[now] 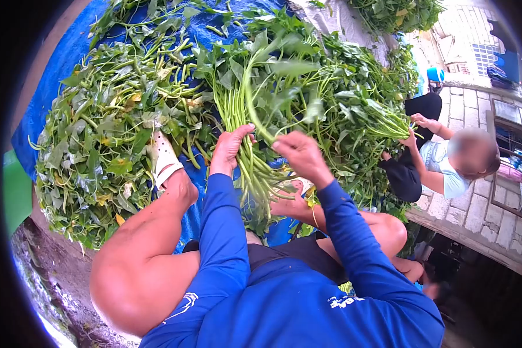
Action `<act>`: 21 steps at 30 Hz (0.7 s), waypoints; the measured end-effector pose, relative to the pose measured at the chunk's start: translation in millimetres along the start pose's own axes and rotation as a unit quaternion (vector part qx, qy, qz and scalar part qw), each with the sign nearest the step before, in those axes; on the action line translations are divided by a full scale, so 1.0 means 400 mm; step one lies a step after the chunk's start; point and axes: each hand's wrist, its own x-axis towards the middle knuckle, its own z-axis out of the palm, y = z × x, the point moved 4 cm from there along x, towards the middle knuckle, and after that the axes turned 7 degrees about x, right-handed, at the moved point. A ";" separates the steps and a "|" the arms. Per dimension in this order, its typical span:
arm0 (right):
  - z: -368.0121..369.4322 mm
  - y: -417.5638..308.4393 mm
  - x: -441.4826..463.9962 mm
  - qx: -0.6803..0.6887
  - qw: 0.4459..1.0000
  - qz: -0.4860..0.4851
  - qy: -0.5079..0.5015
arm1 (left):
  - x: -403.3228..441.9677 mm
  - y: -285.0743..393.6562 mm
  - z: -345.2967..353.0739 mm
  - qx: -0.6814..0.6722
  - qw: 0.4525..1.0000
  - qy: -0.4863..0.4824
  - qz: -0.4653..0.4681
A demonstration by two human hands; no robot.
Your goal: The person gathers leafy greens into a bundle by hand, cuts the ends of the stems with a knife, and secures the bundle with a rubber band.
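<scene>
My left hand (232,148) is wrapped round a thick bundle of long green stems (232,107), with leaves at the upper end and bare stem ends hanging below the fist. To its right, my right hand (296,152) pinches a single leafy stem (250,95), which curves upward beside the bundle; its leaves are blurred. Heaps of leafy greens lie around both hands: a large pile (93,151) on the left and another (342,87) on the right.
A blue tarp (43,81) lies beneath the greens. At the right, a seated co-worker (441,156) holds another bunch of stems (388,122). My legs are folded either side of the bundle. A green object (17,191) stands at the left edge, a blue container (435,74) at the upper right.
</scene>
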 end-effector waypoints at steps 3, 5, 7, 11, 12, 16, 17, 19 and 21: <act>0.079 0.129 -0.015 0.044 0.987 0.150 -0.024 | 0.023 -0.037 -0.022 -0.041 0.998 -0.040 -0.035; 0.092 0.134 -0.029 0.032 0.982 0.186 -0.030 | 0.035 -0.067 -0.057 -0.059 0.995 -0.052 -0.069; 0.096 0.172 -0.032 0.015 0.976 0.216 -0.038 | 0.043 -0.082 -0.074 -0.082 0.992 -0.046 -0.078; 0.098 0.211 -0.036 0.050 0.964 0.261 -0.020 | 0.052 -0.090 -0.077 -0.056 0.994 -0.056 -0.070; 0.097 0.219 -0.033 0.068 0.965 0.251 -0.040 | 0.055 -0.098 -0.079 -0.073 0.993 -0.069 -0.068; 0.105 0.218 -0.022 0.066 0.951 0.299 -0.042 | 0.049 -0.107 -0.054 -0.089 0.994 -0.050 -0.028; 0.107 0.233 -0.020 0.065 0.949 0.305 -0.054 | 0.044 -0.107 -0.048 -0.086 0.996 -0.036 -0.015; 0.123 0.265 -0.009 0.091 0.946 0.298 -0.091 | 0.044 -0.111 -0.042 -0.068 0.998 0.010 0.010; 0.127 0.269 0.006 0.032 0.955 0.274 -0.107 | 0.037 -0.107 -0.023 -0.018 0.991 0.098 0.088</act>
